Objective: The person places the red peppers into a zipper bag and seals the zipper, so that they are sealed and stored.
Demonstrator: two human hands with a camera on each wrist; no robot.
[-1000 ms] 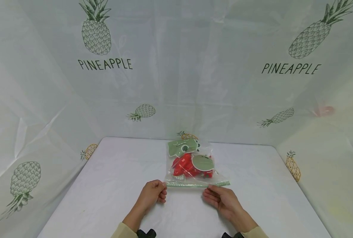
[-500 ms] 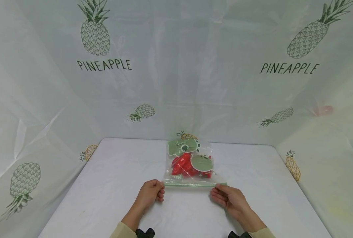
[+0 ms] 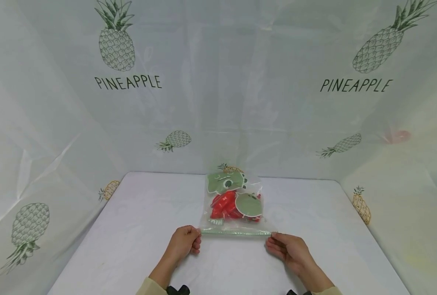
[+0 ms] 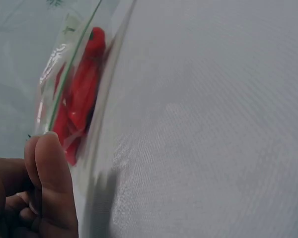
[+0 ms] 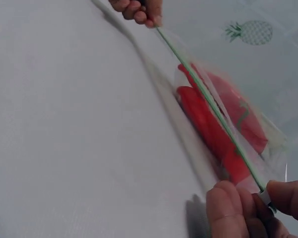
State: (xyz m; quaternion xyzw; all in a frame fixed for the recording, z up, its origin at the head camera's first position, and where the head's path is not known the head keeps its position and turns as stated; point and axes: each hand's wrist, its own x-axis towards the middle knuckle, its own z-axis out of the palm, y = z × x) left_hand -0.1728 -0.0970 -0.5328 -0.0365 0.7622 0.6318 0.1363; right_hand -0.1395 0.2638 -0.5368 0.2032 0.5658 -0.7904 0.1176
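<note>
A clear zip bag [image 3: 207, 221] with green cartoon prints lies at the middle of the white table, its green zip strip [image 3: 233, 233] towards me. Red peppers [image 4: 84, 94], one showing a green stem end, fill the bag. My left hand [image 3: 183, 241] pinches the strip's left end between thumb and index finger. At the other end my right hand [image 3: 290, 250] pinches a small pale slider [image 5: 264, 197] on the strip. The strip runs straight and taut between both hands, lifted off the table in the right wrist view. The other fingers of both hands are curled.
The white tabletop [image 3: 137, 213] extends to both sides of the bag. A pale cloth [image 3: 218, 82] printed with pineapples hangs behind it and along both sides. A blurred red shape [image 3: 400, 136] shows through the cloth at right.
My right hand has moved right along the zip strip to its right end. My left hand keeps its pinch, shifting slightly left. The strip has come a little nearer to me.
</note>
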